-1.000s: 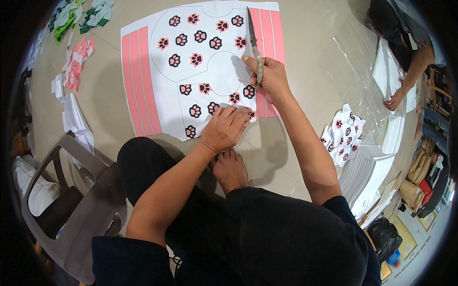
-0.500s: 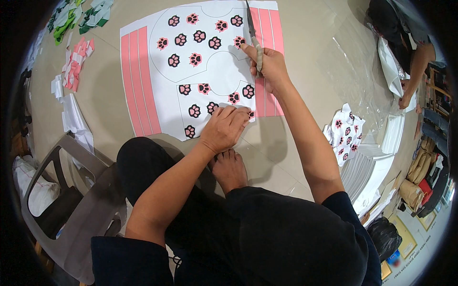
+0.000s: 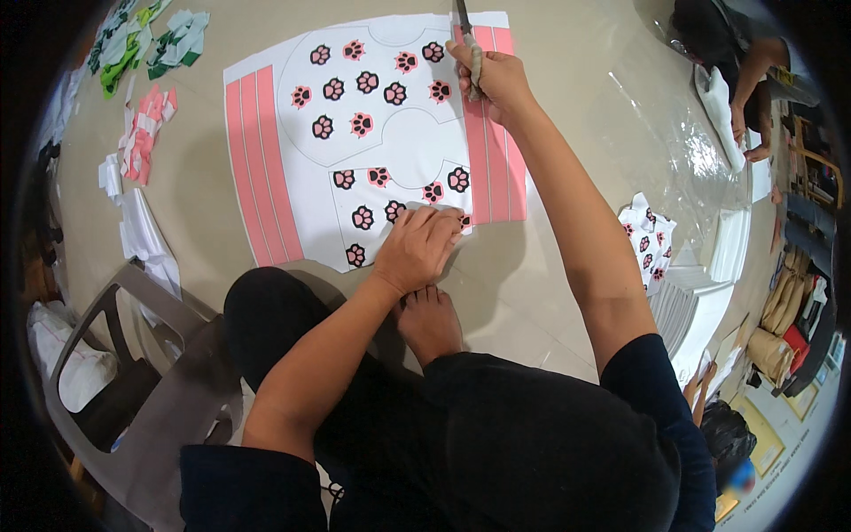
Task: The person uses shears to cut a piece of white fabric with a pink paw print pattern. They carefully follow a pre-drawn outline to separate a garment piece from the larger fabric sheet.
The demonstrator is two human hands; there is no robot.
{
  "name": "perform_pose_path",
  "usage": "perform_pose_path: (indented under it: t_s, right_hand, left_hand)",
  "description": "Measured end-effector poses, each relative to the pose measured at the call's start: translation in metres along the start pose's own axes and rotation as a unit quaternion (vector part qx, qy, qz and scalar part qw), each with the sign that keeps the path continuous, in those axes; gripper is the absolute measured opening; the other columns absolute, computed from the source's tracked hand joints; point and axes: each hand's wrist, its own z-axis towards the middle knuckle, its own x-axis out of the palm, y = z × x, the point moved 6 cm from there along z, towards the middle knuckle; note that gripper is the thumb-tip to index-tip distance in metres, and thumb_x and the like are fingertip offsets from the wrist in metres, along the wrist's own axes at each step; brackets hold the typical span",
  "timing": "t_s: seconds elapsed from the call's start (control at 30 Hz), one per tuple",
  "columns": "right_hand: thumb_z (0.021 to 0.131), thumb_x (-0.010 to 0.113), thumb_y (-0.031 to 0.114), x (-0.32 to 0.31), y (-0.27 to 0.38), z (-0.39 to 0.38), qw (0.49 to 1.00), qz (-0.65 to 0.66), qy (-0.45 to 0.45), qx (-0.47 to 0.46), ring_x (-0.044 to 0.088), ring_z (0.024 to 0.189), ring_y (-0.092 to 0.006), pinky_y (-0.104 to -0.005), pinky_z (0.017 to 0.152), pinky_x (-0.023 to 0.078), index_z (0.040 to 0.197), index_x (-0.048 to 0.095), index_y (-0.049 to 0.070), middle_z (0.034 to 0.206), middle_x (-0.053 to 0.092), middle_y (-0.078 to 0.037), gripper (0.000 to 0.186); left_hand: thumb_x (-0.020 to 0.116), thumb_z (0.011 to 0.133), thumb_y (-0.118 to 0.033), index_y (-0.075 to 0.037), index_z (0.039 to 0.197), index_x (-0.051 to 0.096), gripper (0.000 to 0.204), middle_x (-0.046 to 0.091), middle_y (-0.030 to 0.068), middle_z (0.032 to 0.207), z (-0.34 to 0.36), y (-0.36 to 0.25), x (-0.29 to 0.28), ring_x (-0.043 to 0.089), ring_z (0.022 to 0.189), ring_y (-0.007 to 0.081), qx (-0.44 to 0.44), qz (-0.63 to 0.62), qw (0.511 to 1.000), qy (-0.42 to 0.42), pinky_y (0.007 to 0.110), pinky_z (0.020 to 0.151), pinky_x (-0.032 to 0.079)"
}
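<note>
A white printed sheet (image 3: 310, 222) with outlined shapes, black and pink paw prints and striped pink side bands lies on the floor. My right hand (image 3: 492, 80) is closed round scissors with wrapped handles (image 3: 474, 66); their dark blades point away from me at the far edge, beside the right pink band. My left hand (image 3: 421, 244) rests on the sheet's near part, fingers laid out over the paw prints, holding nothing. A loose paw-print piece (image 3: 649, 253) lies right of my forearm.
A grey plastic chair (image 3: 151, 390), pink scraps (image 3: 146, 133) and green scraps (image 3: 177, 44) are left. A co-worker (image 3: 753, 80) handles white material (image 3: 718, 120) by clear plastic sheeting at right, near white stacks (image 3: 696, 315) and brown bags (image 3: 771, 346). Another person's hands (image 3: 700, 381) show lower right.
My right hand and scissors have moved away from me toward the far edge. The co-worker's hands have moved upward. Hands have appeared at lower right. The view has shifted slightly.
</note>
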Motion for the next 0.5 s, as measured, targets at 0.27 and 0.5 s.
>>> perform_pose_path:
  t_s: [0.27,0.5]
  right_hand:
    - [0.09,0.084,0.029,-0.052,0.001,-0.058,0.813,-0.457,-0.269,-0.24,0.078,0.084,-0.0389,-0.0485,0.076,0.06,0.108,0.072,0.006,0.089,0.079,-0.016,0.032]
    - [0.086,0.085,0.018,-0.086,-0.049,-0.122,0.792,-0.455,-0.297,-0.279,0.076,0.088,-0.0359,-0.0503,0.074,0.058,0.112,0.069,0.007,0.099,0.076,-0.01,0.032]
  left_hand:
    - [0.069,0.103,-0.024,-0.006,0.124,0.067,0.027,0.073,0.0067,0.13,-0.001,-0.002,-0.002,0.066,0.109,0.0274,-0.005,-0.026,1.0,0.013,0.044,0.095,0.048]
    - [0.07,0.104,-0.018,-0.006,0.12,0.066,0.021,0.074,0.0106,0.116,0.001,0.009,-0.007,0.067,0.102,0.0346,-0.093,-0.053,0.994,-0.02,0.048,0.092,0.049]
